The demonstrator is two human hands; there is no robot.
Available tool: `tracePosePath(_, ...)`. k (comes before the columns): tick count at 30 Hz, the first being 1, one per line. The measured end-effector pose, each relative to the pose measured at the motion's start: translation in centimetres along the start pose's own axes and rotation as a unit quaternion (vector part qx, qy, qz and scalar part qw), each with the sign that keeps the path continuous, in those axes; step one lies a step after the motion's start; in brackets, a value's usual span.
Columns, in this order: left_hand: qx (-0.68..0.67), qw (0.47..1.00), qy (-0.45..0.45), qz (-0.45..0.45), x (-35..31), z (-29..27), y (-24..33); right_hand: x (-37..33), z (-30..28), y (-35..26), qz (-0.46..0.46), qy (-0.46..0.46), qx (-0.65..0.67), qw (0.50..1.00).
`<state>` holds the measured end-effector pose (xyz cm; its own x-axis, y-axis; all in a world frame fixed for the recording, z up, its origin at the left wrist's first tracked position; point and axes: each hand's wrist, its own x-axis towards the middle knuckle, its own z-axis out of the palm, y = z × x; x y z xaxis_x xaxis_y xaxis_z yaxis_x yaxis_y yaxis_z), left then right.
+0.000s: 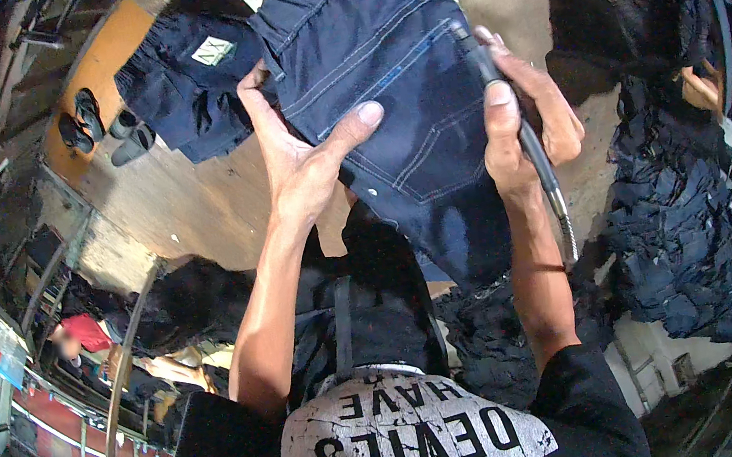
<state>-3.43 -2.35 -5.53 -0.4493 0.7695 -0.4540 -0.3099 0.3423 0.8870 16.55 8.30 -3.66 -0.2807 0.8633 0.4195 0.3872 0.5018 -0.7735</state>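
Note:
A dark navy denim garment (429, 142) with a gathered elastic waistband and pale stitched seams is held up before me. My left hand (306, 162) is closed on its left edge below the waistband, thumb on the front and the other fingers mostly behind the cloth. In my right hand (527, 119) I grip a slim dark pen-shaped tool (487, 65), with a braided metal cord trailing from its lower end. Its metal tip is at the right end of a bright blue line (405, 66) along a seam, above a stitched pocket (449, 157). Whether the tip touches the cloth, I cannot tell.
Another navy garment (191, 90) with a pale patch lies at the upper left on a brown surface. Black sandals (80, 121) and grey shoes (130, 137) are left of it. Dark cloth heaps (673, 206) lie right. Another person (76, 345) is at far left.

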Motion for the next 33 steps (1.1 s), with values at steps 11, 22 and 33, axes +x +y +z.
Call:
tracePosePath(11,0.651,0.68,-0.063,0.333,11.4,-1.6,8.4,-17.8,-10.1,-11.6,0.333,0.229,-0.157,0.901)
tracePosePath(22,0.503,0.705,-0.152,0.477,12.4,0.3,7.9,-22.5,-8.6,-4.6,0.131,0.37,-0.208,0.896)
tracePosePath(33,0.631,0.698,-0.208,0.269,7.4,2.6,10.7,-24.4,-11.8,-5.8,0.104,0.308,-0.172,0.93)
